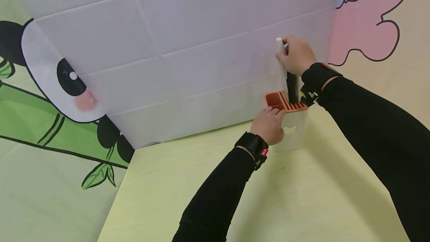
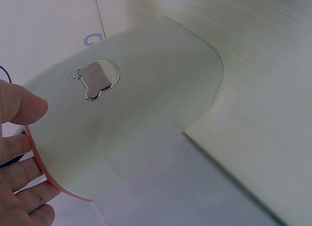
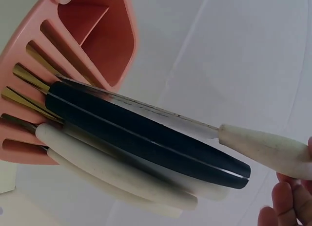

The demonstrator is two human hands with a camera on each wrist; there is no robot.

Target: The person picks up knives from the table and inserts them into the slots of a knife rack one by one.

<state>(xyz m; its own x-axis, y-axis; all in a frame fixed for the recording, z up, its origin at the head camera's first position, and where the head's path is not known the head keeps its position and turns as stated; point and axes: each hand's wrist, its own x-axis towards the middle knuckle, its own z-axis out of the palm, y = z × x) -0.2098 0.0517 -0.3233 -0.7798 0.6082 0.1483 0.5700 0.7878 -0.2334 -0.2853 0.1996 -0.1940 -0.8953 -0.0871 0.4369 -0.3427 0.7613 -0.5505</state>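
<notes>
A knife block with a white body (image 1: 290, 143) and an orange slotted top (image 1: 277, 100) stands on the table against the wall. My left hand (image 1: 268, 127) grips its rim, the thumb outside and the fingers over the edge. My right hand (image 1: 298, 56) holds a knife by its white handle (image 3: 265, 150), above the block. Its blade (image 3: 165, 118) runs down to the slots, and its tip is partly in one of them. Close beside it, black handles (image 3: 146, 133) and white handles (image 3: 117, 165) stick out of other slots.
Behind the block rises a pale creased wall sheet (image 1: 201, 66) with a panda drawing at its left. The yellowish table (image 1: 188, 182) spreads in front. The block's top has an open orange compartment (image 3: 114, 53), and a bear-shaped cutout (image 2: 100, 79) marks its front.
</notes>
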